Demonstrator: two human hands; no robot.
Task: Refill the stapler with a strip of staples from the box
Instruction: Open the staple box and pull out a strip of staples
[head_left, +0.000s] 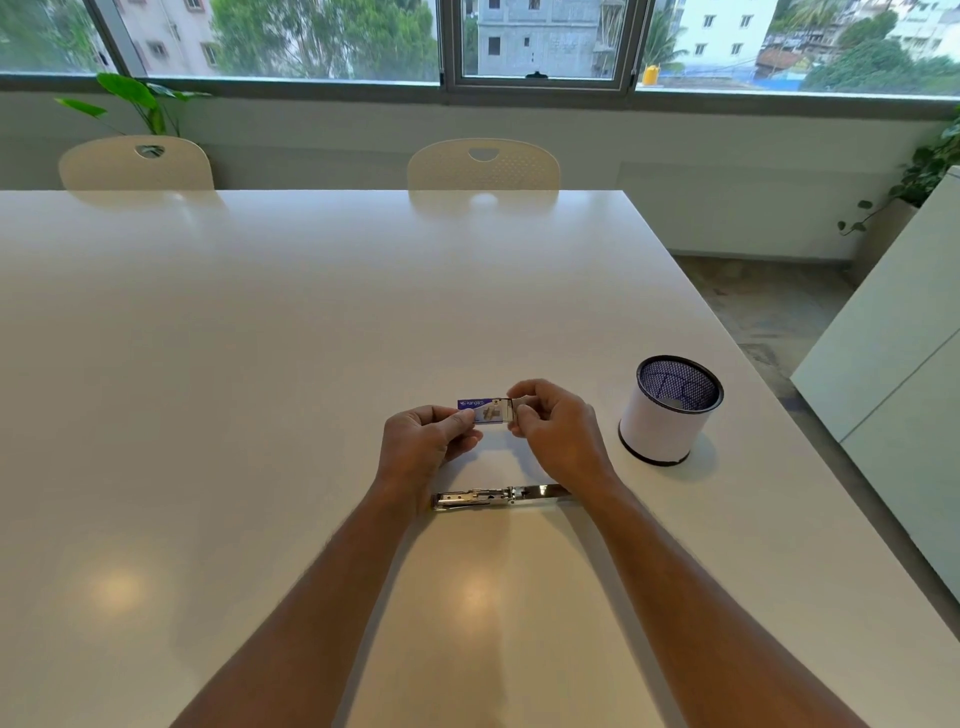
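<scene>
A small blue and white staple box (484, 410) is held above the white table (260, 364) between both hands. My left hand (423, 441) pinches the box's left end. My right hand (558, 423) has its fingertips at the box's right end, where the flap or inner tray shows silvery; whether a staple strip is gripped there is too small to tell. The metal stapler (496, 496) lies flat on the table just nearer to me than the hands, folded open lengthwise with its chrome channel facing up. Its right end is partly hidden by my right wrist.
A round white mesh pen holder (670, 410) with a dark rim stands to the right of my right hand. Two cream chairs (483, 166) sit at the table's far edge. The table's right edge runs diagonally past the holder, with floor and a white cabinet (893, 374) beyond.
</scene>
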